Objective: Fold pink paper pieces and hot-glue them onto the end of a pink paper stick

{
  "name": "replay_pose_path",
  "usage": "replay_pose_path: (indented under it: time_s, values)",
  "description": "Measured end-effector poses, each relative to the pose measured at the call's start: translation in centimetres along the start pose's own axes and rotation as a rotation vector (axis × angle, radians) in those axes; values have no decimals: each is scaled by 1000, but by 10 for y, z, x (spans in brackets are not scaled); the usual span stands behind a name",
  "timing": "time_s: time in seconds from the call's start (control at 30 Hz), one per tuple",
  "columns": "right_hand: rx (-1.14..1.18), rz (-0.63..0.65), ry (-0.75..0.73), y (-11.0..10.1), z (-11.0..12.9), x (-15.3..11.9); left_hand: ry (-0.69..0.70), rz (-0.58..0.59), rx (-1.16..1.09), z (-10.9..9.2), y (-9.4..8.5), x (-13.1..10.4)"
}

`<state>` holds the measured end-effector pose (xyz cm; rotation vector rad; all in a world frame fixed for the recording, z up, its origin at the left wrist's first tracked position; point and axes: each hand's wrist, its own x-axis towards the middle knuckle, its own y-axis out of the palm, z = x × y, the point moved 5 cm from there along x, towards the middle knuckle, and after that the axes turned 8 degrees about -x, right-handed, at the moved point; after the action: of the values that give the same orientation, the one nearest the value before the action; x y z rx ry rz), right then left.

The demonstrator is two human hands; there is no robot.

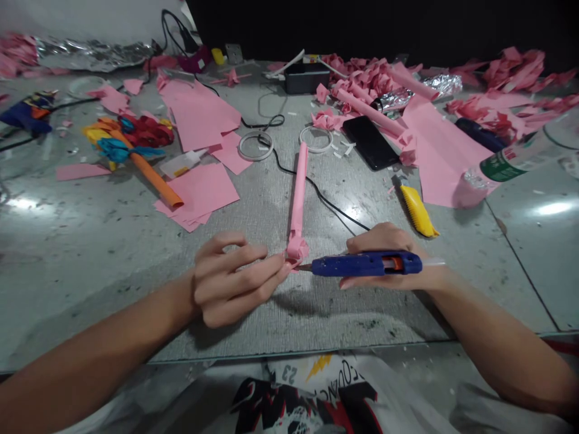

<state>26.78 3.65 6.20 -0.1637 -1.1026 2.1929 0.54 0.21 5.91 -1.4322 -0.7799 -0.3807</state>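
We pinch the crumpled near end of a pink paper roll (299, 193) between the fingertips of our left hand (230, 280), so that hand is closed on the paper. Our right hand (389, 256) is wrapped around a blue glue gun (366, 264), held level with its nozzle pointing left and its tip touching the pinched end of the roll. The two hands sit close together, with only the roll's end and the gun's nozzle between them. The roll runs straight away from our hands across the table (271, 313). Just beyond our right hand lies a yellow utility knife (418, 211), and a black cable (330, 205) runs from behind that hand toward the far side. Farther out past the right hand are a black phone (371, 141) and a large pink sheet (436, 163). Beyond the left hand lie pink paper squares (203, 190), an orange tube (156, 178) with coloured paper at its far end, and two white tape rings (256, 145).
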Motion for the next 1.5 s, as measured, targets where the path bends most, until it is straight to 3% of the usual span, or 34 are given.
replay_pose_path:
  time_s: [0.23,0.47,0.67,0.83,0.9,1.03,1.1,1.3,1.43,1.5]
  values:
    - [-61,-47,0,0,2,-2,-157,-84,22,-9,3,0]
    - [-53,-50,-19,0,3,-3,10,1,9,-1,-4,9]
    - [-61,-55,-11,1,3,-3,112,2,76,-5,-6,16]
    - [-38,-91,-45,0,3,-2,163,-104,139,-7,-1,11]
    - [-39,-95,-45,0,3,-2,124,-111,143,-10,1,10]
    - [-43,-95,-37,0,1,-4,-113,-34,100,-14,0,11]
    - [-42,-100,-35,0,2,-5,-148,-9,89,-17,-2,12]
    - [-37,-95,-41,-1,3,-5,39,-41,130,-15,-1,10]
    - [-5,-88,-46,-2,4,-4,40,-36,137,-8,2,8]
    - [-4,-86,-44,-2,5,-4,117,-48,142,-10,1,9]
